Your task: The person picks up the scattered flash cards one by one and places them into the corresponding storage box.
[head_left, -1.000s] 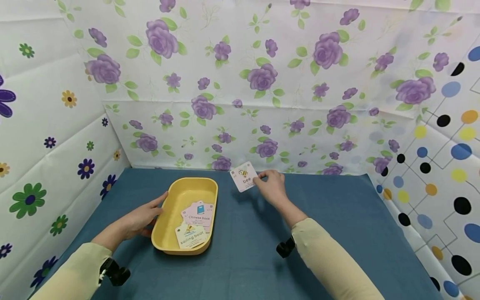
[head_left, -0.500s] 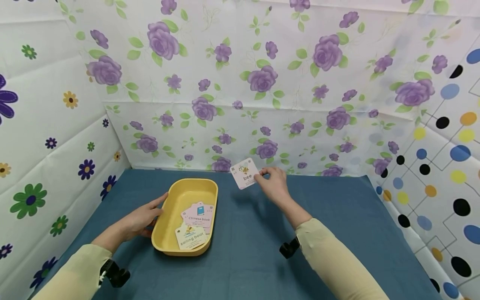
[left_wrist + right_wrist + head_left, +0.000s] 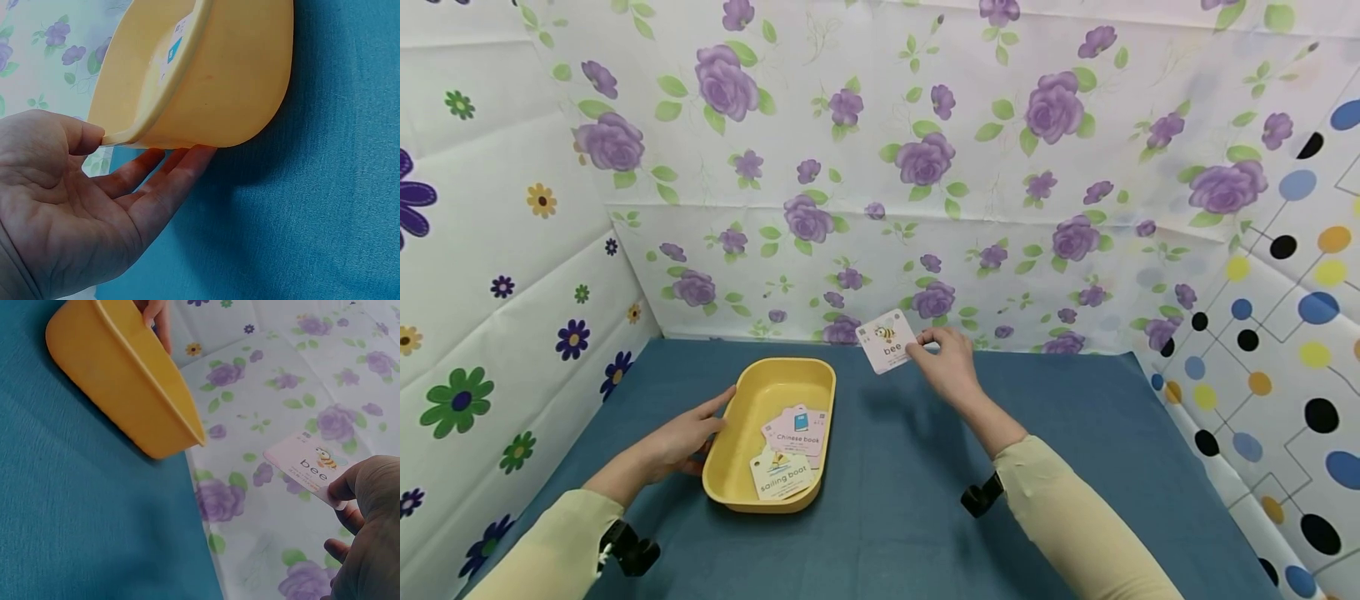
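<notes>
My right hand pinches a pale flash card by its lower right corner, thumb on the face. The card, printed with a bee and the word "bee", is held up over the back of the table, right of a yellow plastic tub. My left hand holds the tub's left side, thumb at the rim and fingers against the outer wall. Inside the tub several cards overlap at the near right. A "Chinese book" card and a "sailing boat" card face up.
A blue cloth covers the table. Behind it hangs a white sheet with purple roses; patterned sheets close off the left and right sides. A black wrist camera sits below the right cuff, another at the left.
My right hand has raised the bee card slightly and, most recently, shifted it a little left. My left hand and the tub stay nearly in place.
</notes>
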`<state>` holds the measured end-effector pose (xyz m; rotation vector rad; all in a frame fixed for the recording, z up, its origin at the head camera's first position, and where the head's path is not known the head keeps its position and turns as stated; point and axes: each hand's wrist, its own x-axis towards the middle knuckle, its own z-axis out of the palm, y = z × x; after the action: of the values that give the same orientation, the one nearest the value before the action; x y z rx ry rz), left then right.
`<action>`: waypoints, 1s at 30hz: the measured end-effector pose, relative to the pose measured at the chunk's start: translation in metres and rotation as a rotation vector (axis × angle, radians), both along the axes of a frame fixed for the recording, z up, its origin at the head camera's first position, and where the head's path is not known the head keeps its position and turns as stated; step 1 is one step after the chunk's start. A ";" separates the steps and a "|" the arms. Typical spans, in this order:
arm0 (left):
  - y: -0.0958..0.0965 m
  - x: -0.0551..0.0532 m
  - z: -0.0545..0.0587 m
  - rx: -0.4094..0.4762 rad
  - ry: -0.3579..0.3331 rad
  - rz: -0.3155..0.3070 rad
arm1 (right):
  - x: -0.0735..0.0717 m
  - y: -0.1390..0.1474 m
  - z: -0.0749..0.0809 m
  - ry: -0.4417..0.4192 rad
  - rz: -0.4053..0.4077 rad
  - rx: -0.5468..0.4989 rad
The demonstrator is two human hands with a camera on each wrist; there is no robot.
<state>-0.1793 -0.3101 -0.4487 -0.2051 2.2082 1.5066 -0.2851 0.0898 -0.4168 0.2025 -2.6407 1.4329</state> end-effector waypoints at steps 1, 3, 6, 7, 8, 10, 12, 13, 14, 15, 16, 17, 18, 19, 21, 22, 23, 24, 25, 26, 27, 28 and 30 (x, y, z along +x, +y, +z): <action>0.000 0.000 0.000 -0.001 0.000 0.001 | 0.001 -0.001 0.001 0.001 0.002 -0.005; 0.000 0.000 0.000 -0.002 -0.001 0.003 | 0.002 -0.003 0.003 0.006 0.007 -0.009; 0.000 0.001 0.000 -0.005 0.000 0.003 | 0.004 -0.007 0.006 0.019 0.018 -0.013; 0.000 0.001 0.000 -0.005 0.000 0.003 | 0.004 -0.009 0.007 0.023 0.020 -0.015; 0.000 0.001 0.000 -0.005 0.000 0.002 | 0.005 -0.011 0.007 0.027 0.023 -0.017; 0.000 0.001 0.000 -0.004 0.001 -0.002 | 0.005 -0.014 0.007 0.037 0.030 -0.016; 0.000 0.000 -0.001 -0.003 0.002 -0.005 | 0.007 -0.018 0.008 0.045 0.037 -0.015; 0.000 0.000 -0.001 -0.003 0.000 -0.004 | 0.007 -0.020 0.008 0.044 0.040 -0.019; 0.000 0.000 -0.001 -0.001 -0.002 -0.005 | 0.008 -0.021 0.008 0.045 0.046 -0.019; 0.000 -0.001 -0.001 0.000 -0.002 -0.006 | 0.009 -0.023 0.008 0.047 0.051 -0.020; -0.001 -0.001 -0.001 0.001 -0.003 -0.006 | 0.009 -0.025 0.009 0.048 0.056 -0.024; -0.001 -0.002 -0.002 0.003 -0.005 -0.006 | 0.011 -0.026 0.009 0.048 0.062 -0.028; -0.001 -0.002 -0.002 0.003 -0.008 -0.007 | 0.011 -0.028 0.010 0.049 0.067 -0.032; -0.001 -0.002 -0.002 0.004 -0.010 -0.009 | 0.012 -0.029 0.010 0.049 0.073 -0.035; -0.001 -0.003 -0.003 0.003 -0.009 -0.012 | 0.013 -0.032 0.011 0.050 0.079 -0.035; -0.001 -0.003 -0.003 0.003 -0.010 -0.013 | 0.014 -0.034 0.011 0.047 0.080 -0.033; -0.002 -0.003 -0.003 0.001 -0.010 -0.013 | 0.014 -0.035 0.011 0.045 0.080 -0.029; -0.002 -0.003 -0.003 0.000 -0.010 -0.014 | 0.014 -0.037 0.011 0.044 0.079 -0.028; -0.002 -0.003 -0.003 0.000 -0.010 -0.015 | 0.014 -0.038 0.011 0.041 0.080 -0.028; -0.002 -0.003 -0.002 -0.001 -0.010 -0.015 | 0.015 -0.039 0.011 0.039 0.081 -0.027; -0.002 -0.003 -0.002 -0.002 -0.010 -0.016 | 0.015 -0.041 0.011 0.036 0.083 -0.028; -0.002 -0.003 -0.002 -0.003 -0.009 -0.016 | 0.015 -0.042 0.011 0.036 0.085 -0.030; -0.001 -0.002 -0.002 -0.004 -0.009 -0.015 | 0.016 -0.044 0.011 0.036 0.091 -0.036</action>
<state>-0.1815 -0.3115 -0.4503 -0.1958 2.2011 1.4907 -0.2691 0.0458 -0.4058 0.3451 -2.6062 1.4874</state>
